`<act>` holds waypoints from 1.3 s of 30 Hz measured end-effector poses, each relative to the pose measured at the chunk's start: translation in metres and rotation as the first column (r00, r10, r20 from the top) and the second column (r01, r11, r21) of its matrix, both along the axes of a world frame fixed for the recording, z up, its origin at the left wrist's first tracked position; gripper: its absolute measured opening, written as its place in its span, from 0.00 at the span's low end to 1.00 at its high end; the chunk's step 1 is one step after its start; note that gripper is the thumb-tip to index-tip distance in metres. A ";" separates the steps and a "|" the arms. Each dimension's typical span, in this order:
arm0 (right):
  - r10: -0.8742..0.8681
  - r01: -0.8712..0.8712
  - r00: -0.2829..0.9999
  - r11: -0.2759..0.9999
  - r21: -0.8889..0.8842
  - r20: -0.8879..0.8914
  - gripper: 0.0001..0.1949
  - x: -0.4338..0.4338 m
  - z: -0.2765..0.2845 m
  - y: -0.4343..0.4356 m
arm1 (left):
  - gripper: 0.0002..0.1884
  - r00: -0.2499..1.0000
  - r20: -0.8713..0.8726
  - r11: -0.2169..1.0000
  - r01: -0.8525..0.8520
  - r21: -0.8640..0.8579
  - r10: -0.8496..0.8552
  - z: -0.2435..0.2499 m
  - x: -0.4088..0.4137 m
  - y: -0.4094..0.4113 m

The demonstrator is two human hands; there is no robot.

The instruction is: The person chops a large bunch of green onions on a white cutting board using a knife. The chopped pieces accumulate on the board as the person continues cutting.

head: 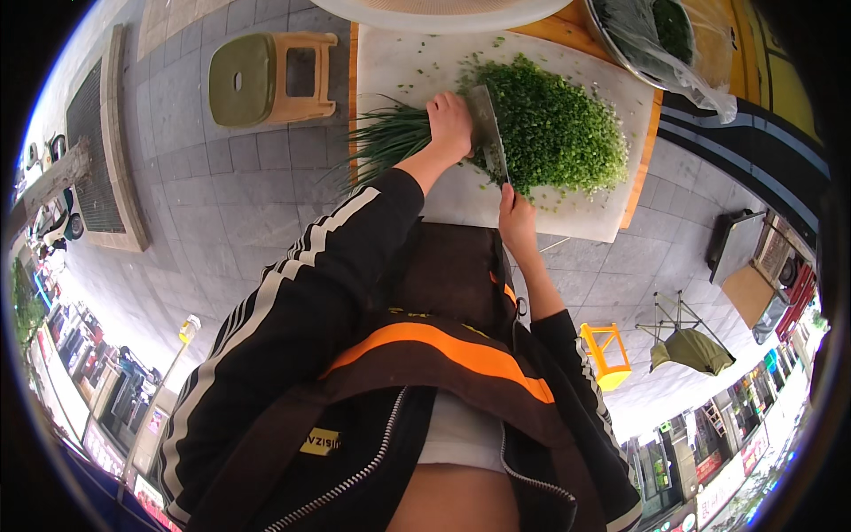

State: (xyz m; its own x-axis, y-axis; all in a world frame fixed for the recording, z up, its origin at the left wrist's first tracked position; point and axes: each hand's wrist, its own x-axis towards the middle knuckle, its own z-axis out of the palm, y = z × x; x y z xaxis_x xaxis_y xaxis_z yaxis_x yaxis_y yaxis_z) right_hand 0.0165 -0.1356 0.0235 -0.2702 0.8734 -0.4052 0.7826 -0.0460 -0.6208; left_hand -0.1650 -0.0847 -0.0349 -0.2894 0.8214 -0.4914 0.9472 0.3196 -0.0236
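Observation:
My left hand [452, 125] presses down on a bunch of long green scallions [392, 136], whose leaves trail off the left edge of the board. In my right hand [517, 216] is the handle of a broad cleaver [486, 126]. Its blade stands close beside my left fingers, with bits of green stuck to it. To the right of the blade spreads a large heap of chopped scallions [558, 126], paler at its right end. Everything lies on a white cutting board [592, 216], with loose green bits scattered around the heap.
A large white round container [445, 14] stands at the board's far edge. At the far right is a metal bowl [638, 56] with greens and a clear plastic bag [708, 73]. A green-topped stool [243, 80] is on the left; a yellow stool [606, 359] and folding chair [691, 349] stand behind right.

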 end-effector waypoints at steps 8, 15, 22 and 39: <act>-0.052 0.059 0.996 0.993 0.105 -0.068 0.22 -0.039 -0.051 0.020 | 0.46 0.996 0.094 0.998 0.003 0.064 -0.009 0.002 -0.005 -0.002; -0.017 0.027 0.991 0.997 0.076 -0.129 0.21 -0.016 -0.015 0.006 | 0.48 0.994 0.111 0.998 -0.013 -0.068 0.020 0.004 -0.006 0.005; -0.049 0.052 0.991 0.998 0.018 -0.128 0.21 0.003 -0.017 -0.014 | 0.49 0.990 0.137 0.999 -0.021 -0.031 0.025 0.006 -0.006 0.003; -0.093 0.114 0.965 0.991 0.072 -0.246 0.20 -0.024 -0.028 0.008 | 0.47 0.978 0.202 0.998 -0.055 0.006 0.053 0.000 -0.009 -0.001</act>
State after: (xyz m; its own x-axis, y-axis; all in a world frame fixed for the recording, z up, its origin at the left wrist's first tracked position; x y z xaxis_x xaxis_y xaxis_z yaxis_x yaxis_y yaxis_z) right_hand -0.0071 -0.1272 -0.0041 -0.2567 0.9302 -0.2624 0.6030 -0.0580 -0.7956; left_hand -0.1744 -0.0854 -0.0352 -0.2297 0.8132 -0.5348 0.9134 0.3698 0.1701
